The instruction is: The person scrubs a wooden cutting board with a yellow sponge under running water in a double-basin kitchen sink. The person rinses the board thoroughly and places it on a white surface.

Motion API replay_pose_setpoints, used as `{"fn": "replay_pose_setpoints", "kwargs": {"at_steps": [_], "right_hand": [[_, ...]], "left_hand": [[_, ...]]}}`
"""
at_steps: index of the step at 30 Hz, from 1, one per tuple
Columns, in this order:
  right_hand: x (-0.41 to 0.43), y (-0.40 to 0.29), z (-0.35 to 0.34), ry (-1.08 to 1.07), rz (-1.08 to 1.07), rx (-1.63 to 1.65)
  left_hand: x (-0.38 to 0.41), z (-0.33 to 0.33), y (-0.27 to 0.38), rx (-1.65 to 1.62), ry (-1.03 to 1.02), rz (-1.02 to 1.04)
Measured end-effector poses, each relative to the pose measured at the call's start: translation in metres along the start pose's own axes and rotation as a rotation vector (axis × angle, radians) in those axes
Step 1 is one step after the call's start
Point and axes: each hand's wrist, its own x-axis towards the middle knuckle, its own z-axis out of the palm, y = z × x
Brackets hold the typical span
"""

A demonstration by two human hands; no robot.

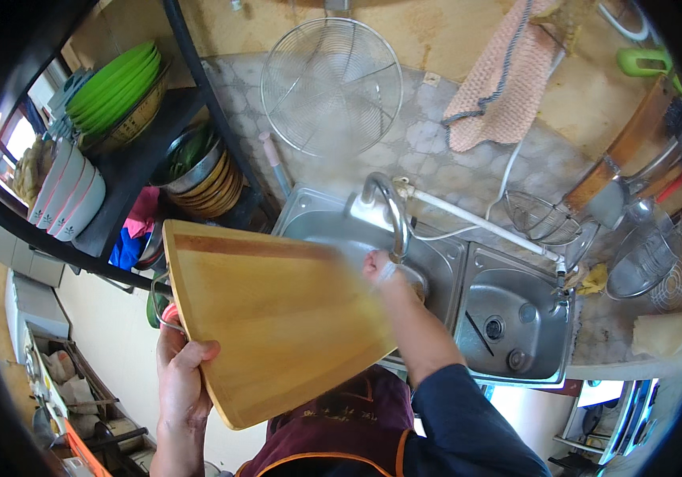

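Note:
A large wooden cutting board [275, 304] is held tilted in front of me, its far end over the left sink basin [311, 226]. My left hand [183, 358] grips its left edge beside the metal handle, thumb on the face. My right hand [378, 266] is beneath the curved chrome faucet [397, 220], near the board's far edge; the fingers look curled, and blur hides whether they hold anything. Behind my right wrist, a round metal item shows partly in the basin.
A black shelf rack [138, 155] with green plates [117, 89] and white bowls [73, 191] stands at the left. The right sink basin [514, 322] holds a dark stick. A wire strainer [332, 86], pink cloth [496, 89] and utensils hang along the wall.

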Motion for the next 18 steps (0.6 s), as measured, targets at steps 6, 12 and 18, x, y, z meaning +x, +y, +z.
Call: {"fn": "replay_pose_setpoints", "kwargs": {"at_steps": [6, 12, 18], "right_hand": [[-0.105, -0.022, 0.006, -0.017, -0.081, -0.450], [-0.196, -0.063, 0.061, -0.387, -0.454, -1.325], [-0.147, -0.058, 0.017, -0.012, -0.080, -1.645]], "left_hand": [[0.007, 0.018, -0.001, -0.029, -0.049, -0.036], [0.019, 0.036, -0.027, -0.154, -0.141, -0.096], [0.020, 0.045, -0.040, -0.184, -0.176, -0.138]]}}
